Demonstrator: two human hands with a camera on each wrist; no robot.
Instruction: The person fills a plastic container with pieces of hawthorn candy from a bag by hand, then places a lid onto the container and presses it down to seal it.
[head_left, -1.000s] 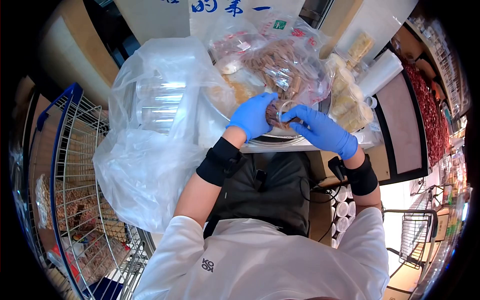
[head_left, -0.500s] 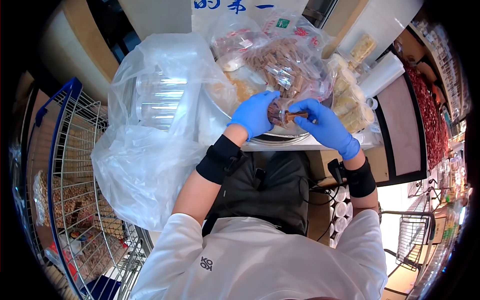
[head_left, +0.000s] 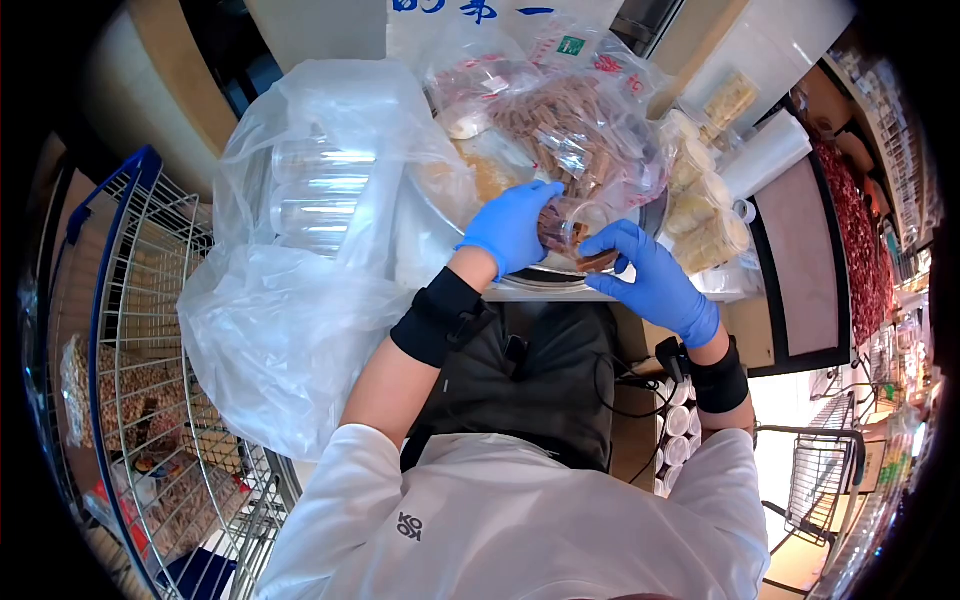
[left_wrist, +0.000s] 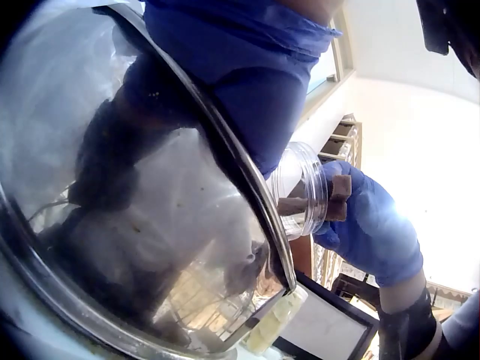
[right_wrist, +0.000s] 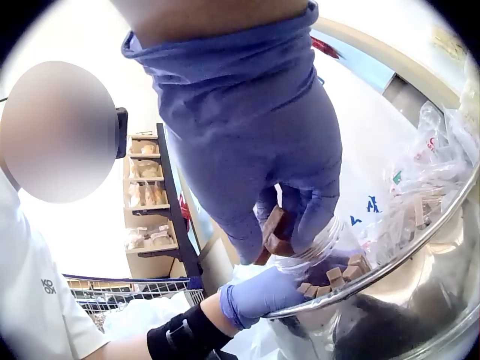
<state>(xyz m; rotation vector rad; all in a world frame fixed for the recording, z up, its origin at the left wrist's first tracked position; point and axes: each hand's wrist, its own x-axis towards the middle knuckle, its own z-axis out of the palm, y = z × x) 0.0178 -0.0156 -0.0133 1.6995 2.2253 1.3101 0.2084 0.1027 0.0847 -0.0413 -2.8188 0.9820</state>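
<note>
My blue-gloved left hand (head_left: pixel 503 232) grips a clear plastic jar (head_left: pixel 580 217) lying on its side, its mouth facing the right hand. Brown stick-shaped pieces (right_wrist: pixel 335 277) are inside the jar. Just outside the mouth, my gloved right hand (head_left: pixel 655 280) pinches a few more brown sticks (right_wrist: pixel 277 231) between thumb and fingers. Both hands are over the near rim of a round metal basin (left_wrist: pixel 255 180). Behind them in the head view, a clear plastic bag (head_left: pixel 625 165) in the basin holds a heap of the same brown sticks.
Left of the basin, a large translucent bag (head_left: pixel 280 360) covers several clear jars (head_left: pixel 320 200). Filled jars (head_left: pixel 715 240) stand at the right, beside a plastic roll (head_left: pixel 768 152). A wire shopping cart (head_left: pixel 150 330) is at far left; white-lidded containers (head_left: pixel 677 420) are below the counter.
My right hand has drawn slightly down and back from the jar's mouth, and brown sticks now show in its fingers, turned from level to slanting. The left hand keeps its grip on the jar.
</note>
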